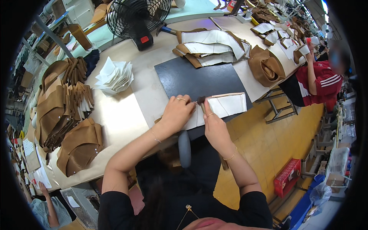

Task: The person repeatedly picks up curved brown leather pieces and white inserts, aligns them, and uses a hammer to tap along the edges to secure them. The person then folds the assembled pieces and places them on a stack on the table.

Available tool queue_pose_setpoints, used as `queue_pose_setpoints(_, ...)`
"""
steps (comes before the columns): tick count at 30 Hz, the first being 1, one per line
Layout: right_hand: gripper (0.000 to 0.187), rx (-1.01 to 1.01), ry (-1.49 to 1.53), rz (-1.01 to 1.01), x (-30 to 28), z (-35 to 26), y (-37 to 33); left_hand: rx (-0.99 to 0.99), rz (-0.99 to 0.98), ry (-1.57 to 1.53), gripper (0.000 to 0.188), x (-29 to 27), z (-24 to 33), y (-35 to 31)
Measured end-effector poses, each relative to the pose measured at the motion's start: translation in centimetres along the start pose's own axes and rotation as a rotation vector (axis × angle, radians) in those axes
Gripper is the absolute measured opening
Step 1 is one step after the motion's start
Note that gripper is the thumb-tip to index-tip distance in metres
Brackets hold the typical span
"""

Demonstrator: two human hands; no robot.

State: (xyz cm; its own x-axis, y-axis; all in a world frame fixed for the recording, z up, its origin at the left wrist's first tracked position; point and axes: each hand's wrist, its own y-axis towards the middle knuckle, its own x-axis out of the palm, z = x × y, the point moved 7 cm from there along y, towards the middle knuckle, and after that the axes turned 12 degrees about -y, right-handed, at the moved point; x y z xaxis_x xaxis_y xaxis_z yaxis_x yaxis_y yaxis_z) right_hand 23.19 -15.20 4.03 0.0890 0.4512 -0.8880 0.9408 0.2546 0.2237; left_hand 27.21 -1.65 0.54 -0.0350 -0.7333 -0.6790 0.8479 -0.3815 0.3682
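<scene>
My right hand (pixel 215 128) is closed round the wooden handle (pixel 224 164) of a hammer. Its dark head (pixel 201 100) rests by the upper edge of a white-backed brown leather piece (pixel 229 104). With bent fingers, my left hand (pixel 178 111) grips that same edge just left of the hammer head. The piece lies on a dark grey board (pixel 180 76) and hangs over its near side, partly hidden under both hands. Below my left wrist, at the table's edge, is a long grey rounded object (pixel 184 149) whose kind I cannot tell.
White-backed brown pieces (pixel 212 42) lie beyond the board, a rolled brown piece (pixel 266 67) to their right. A black fan (pixel 140 23) stands at the back. White sheets (pixel 114 78) and brown piles (pixel 61 103) sit left. A co-worker (pixel 318 78) works at right.
</scene>
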Motion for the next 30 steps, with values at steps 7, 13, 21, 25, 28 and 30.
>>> queue_pose_setpoints(7,0.055,0.057,0.090,-0.045,-1.5,-0.9,0.9,-0.046,-0.117,0.012,0.019,-0.5,-0.5,-1.0)
queue_pose_setpoints(13,0.055,-0.004,0.017,-0.116,2.2,0.6,-0.4,-0.186,-0.012,-0.239,0.015,-1.6,-1.6,-1.1)
queue_pose_setpoints(21,0.054,-0.055,0.108,0.137,-0.8,-2.3,-0.3,-0.026,-0.064,-0.073,0.010,-1.9,-0.5,-2.0)
queue_pose_setpoints(25,0.053,0.091,0.122,-0.191,1.3,1.1,0.0,-0.039,-0.071,-0.141,0.009,-1.5,-1.3,-1.9)
queue_pose_setpoints(28,0.053,0.130,0.177,-0.040,-2.4,0.5,0.5,-0.164,0.000,-0.287,0.010,-0.6,-2.0,-0.7)
queue_pose_setpoints(30,0.053,0.190,0.175,0.018,-3.3,0.8,0.7,-0.158,0.015,-0.330,0.012,0.4,-1.8,1.1)
